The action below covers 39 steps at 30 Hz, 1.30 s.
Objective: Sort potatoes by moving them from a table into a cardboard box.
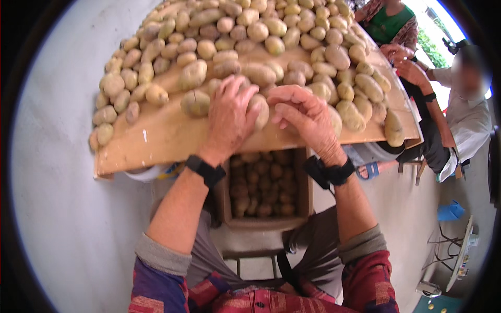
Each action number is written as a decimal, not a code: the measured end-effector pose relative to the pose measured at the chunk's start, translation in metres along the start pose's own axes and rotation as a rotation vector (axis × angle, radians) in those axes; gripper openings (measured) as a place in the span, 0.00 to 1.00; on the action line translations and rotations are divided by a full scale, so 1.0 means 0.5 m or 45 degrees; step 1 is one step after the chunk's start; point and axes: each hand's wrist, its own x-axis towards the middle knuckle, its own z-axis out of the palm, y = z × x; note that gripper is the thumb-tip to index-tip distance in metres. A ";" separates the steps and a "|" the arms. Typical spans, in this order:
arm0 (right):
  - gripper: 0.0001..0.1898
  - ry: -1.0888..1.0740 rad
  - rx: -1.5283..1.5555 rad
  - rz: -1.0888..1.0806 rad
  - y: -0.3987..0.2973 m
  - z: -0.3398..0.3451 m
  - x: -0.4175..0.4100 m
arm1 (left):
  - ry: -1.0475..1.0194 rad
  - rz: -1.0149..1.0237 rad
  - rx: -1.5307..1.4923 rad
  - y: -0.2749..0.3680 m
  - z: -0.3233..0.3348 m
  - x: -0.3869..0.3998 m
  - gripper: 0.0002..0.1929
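Note:
Many potatoes (257, 32) lie over a tan board tabletop (164, 146), thickest at its far side. My left hand (231, 113) rests over potatoes near the front edge, its thumb against the side of one potato (260, 111); whether it grips that potato I cannot tell. Just right of it is my right hand (303, 113), fingers curled and apart, with nothing seen between them. A potato with a dark crack (195, 103) sits left of my left hand. More potatoes lie right of my right hand, one large (350, 116). Both wrists wear black bands.
Below the front edge, between my knees, stands a cardboard box (270, 223) holding many potatoes. Two people sit or stand at the right side of the table, their hands near its edge. Farther right are a blue container (451, 211) and a folding table (461, 254). A wall stands left.

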 end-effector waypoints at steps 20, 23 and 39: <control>0.11 -1.157 -1.540 0.583 0.329 -0.007 -0.132 | 0.042 -0.029 -0.026 -0.005 -0.002 -0.008 0.15; 0.11 -1.207 -1.701 0.588 0.360 -0.049 -0.145 | -0.016 -0.025 -0.028 -0.008 -0.002 -0.011 0.15; 0.18 -1.252 -1.663 0.626 0.384 -0.001 -0.199 | 0.066 -0.023 -0.118 -0.032 -0.018 -0.023 0.14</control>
